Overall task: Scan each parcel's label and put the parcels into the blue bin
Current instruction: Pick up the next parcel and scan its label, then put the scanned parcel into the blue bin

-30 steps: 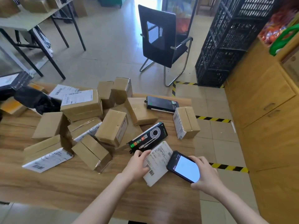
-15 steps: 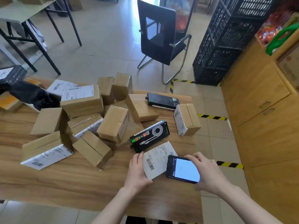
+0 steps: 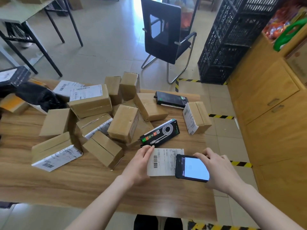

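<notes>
A: Why is the left hand (image 3: 141, 165) lying like that?

B: It is steadying the flat parcel (image 3: 159, 173). The fingers are stretching nearly straight along its nine o'clock edge, pressing rather than gripping, so I judge it is holding the white label (image 3: 166, 158) flat and square for reading.

A: And the right hand (image 3: 219, 173)?

B: It is wrapping around the handheld scanner (image 3: 192, 168), fingers curling over its far side. The scanner is sitting at the parcel's three o'clock, overlapping that edge, screen glowing upward. Whether it is touching the parcel, I cannot tell.

A: Where is the parcel lying?

B: On the wooden table (image 3: 83, 183), near its front edge, straight ahead of the person. A black cable box (image 3: 160, 132) is lying just beyond at twelve o'clock, and the cardboard boxes (image 3: 89, 100) are waiting in a heap around ten and eleven o'clock.

A: And the blue bin?

B: It is not showing anywhere, so the drop is probably going to need a reach out of frame.
</notes>
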A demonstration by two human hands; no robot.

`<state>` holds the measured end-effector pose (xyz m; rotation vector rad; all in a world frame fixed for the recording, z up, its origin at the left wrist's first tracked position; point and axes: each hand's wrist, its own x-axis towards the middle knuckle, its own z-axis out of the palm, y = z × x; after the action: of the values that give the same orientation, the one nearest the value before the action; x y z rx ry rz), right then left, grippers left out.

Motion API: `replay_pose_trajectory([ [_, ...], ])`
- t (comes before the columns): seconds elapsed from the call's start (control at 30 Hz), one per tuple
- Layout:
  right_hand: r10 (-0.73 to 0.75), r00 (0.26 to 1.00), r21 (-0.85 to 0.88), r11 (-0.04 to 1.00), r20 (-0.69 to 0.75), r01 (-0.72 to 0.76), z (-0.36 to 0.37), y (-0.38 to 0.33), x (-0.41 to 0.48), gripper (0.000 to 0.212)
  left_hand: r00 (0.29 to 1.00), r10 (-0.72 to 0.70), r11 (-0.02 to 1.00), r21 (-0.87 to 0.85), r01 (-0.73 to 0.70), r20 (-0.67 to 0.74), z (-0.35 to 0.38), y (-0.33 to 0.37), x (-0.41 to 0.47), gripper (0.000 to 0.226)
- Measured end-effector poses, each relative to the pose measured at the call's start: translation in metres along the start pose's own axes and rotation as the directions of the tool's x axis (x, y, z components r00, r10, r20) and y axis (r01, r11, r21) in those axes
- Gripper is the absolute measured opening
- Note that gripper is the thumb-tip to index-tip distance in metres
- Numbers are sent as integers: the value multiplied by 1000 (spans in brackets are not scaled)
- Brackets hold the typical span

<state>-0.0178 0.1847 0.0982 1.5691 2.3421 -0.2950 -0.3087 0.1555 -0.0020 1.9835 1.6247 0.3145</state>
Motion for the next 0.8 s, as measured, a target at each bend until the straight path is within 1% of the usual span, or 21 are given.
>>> replay_pose_trajectory([
  [0.1, 44, 999, 79, 996, 9, -45, 12, -6, -16, 92, 999, 7, 999, -42, -5, 32, 1, -2, -4, 115],
  [0.2, 187, 982, 284, 940, 36, -189, 28, -12, -34, 96, 999, -9, 993, -114, 13, 32, 4, -1, -8, 114],
  [0.27, 288, 957, 441, 854, 43, -277, 41, -11, -47, 96, 1000, -12, 991, -133, 15, 17, 9, 5, -11, 111],
  [0.33, 398, 916, 607, 715, 54, -346, 55, -8, -64, 95, 1000, 3, 991, -134, -1, 15, 15, 17, -16, 108],
  [0.43, 533, 845, 748, 541, 50, -385, 79, 2, -96, 94, 999, 38, 993, -112, -35, 29, 24, 42, -24, 106],
  [0.53, 625, 778, 838, 392, 60, -379, 97, 21, -135, 92, 995, 99, 992, -81, -97, 16, 33, 80, -27, 104],
  [0.67, 714, 697, 887, 281, 62, -367, 120, 46, -208, 87, 984, 175, 983, -57, -174, 15, 57, 148, -39, 103],
  [0.73, 763, 642, 899, 226, 77, -376, 135, 58, -251, 88, 975, 219, 974, -67, -216, 45, 79, 187, -49, 104],
  [0.8, 815, 573, 903, 176, 90, -392, 153, 70, -299, 92, 949, 290, 956, -88, -280, 127, 106, 229, -60, 106],
])
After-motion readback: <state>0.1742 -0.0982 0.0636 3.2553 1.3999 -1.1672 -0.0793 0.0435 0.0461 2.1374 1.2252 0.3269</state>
